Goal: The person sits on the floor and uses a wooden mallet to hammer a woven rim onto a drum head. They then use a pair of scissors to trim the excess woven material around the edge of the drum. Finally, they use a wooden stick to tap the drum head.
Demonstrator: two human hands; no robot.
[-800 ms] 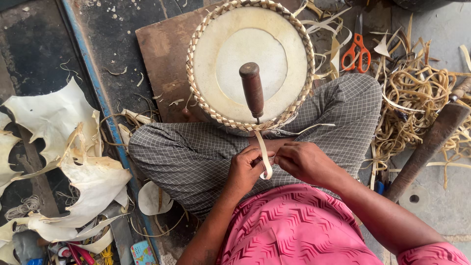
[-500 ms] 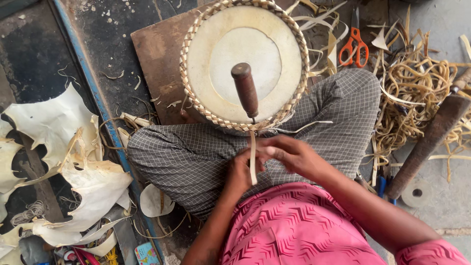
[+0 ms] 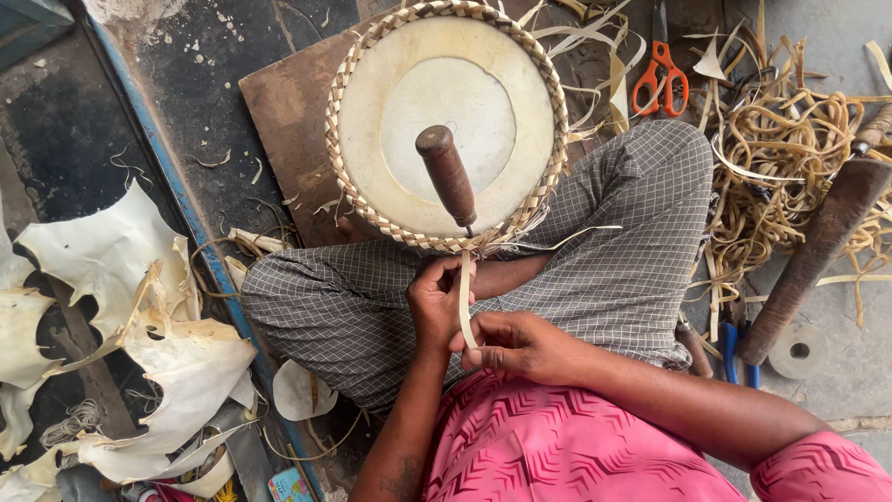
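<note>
Person seated cross-legged on floor. Left hand [image 3: 437,302] and right hand [image 3: 516,346] both pinch a pale flat hide strip [image 3: 465,302], held upright between them. Strip runs up to the woven rim of a round cream hide-covered drum frame [image 3: 446,121] resting against the knees. Brown wooden-handled awl [image 3: 448,177] stands at that rim. Orange-handled scissors [image 3: 660,74] lie apart, upper right.

I see orange scissors [image 3: 661,76] right of the wooden board [image 3: 288,121], tangled strips [image 3: 780,149] beyond them, pale hide scraps [image 3: 139,307] left.
</note>
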